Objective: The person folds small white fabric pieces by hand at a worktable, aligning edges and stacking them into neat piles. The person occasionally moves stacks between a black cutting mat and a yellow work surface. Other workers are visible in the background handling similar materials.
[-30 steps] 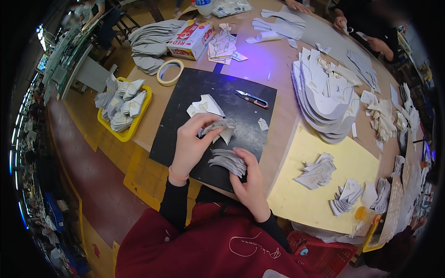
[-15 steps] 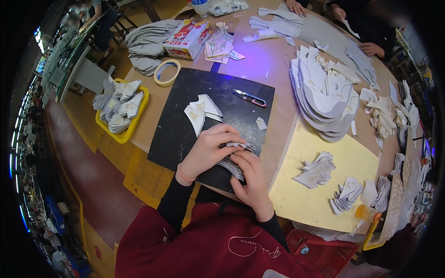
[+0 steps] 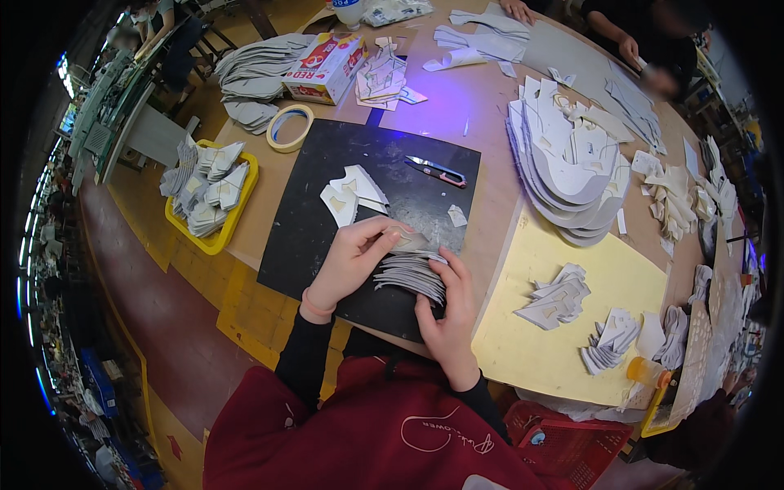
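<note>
Apparently sorting — pinching thin grey-white piece [image 3: 414, 242] in fingers of left hand [image 3: 353, 256], gripping right end of fanned grey layered stack [image 3: 410, 275] in those of right hand [image 3: 450, 320], over flat black mat [image 3: 300, 237]. Next, probably calls for light touch — stack steady.

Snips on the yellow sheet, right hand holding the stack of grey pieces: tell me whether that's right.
Not quite: the snips lie on the black mat, as the head view shows. The right hand does hold the stack of grey pieces.
</note>
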Available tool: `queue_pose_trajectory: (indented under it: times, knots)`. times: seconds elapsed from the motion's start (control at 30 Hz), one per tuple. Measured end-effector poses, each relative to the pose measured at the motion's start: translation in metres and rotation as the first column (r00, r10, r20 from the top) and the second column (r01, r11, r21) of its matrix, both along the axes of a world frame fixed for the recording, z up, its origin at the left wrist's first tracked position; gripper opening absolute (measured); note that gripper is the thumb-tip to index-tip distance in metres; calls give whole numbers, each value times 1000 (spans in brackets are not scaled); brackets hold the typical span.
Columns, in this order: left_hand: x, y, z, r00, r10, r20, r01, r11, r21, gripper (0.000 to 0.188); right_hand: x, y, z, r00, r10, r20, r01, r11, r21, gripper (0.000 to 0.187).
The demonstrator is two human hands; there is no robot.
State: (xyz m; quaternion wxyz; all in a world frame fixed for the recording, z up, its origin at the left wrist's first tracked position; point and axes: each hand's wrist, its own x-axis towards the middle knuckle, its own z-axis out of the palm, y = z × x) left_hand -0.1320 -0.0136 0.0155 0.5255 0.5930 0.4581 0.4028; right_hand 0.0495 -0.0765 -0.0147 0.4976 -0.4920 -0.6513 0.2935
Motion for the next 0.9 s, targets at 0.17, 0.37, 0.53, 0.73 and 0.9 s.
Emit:
queue_pose_trajectory:
  times: [0.17,0.37,0.53,0.73,0.9]
  knots:
    - [0,1,-6,999,53,-12,-51,994,94,21,2,0,-4,999,30,17,-31,999,23,47]
    - [5,2,-7,979,141,146,-145,989,15,20,1,0,-4,999,36,0,-36,999,22,44]
    - [6,9,-6,984,165,-60,-141,947,288,26,2,0,-2,998,68,10,-68,997,33,43]
    - [16,4,15,963,-73,-259,116,981,156,32,-2,-1,-3,998,38,-59,-37,999,16,41]
    - [6,1,4,927,-97,-363,179,964,199,30,-1,0,-3,999,29,-36,-28,1000,11,46]
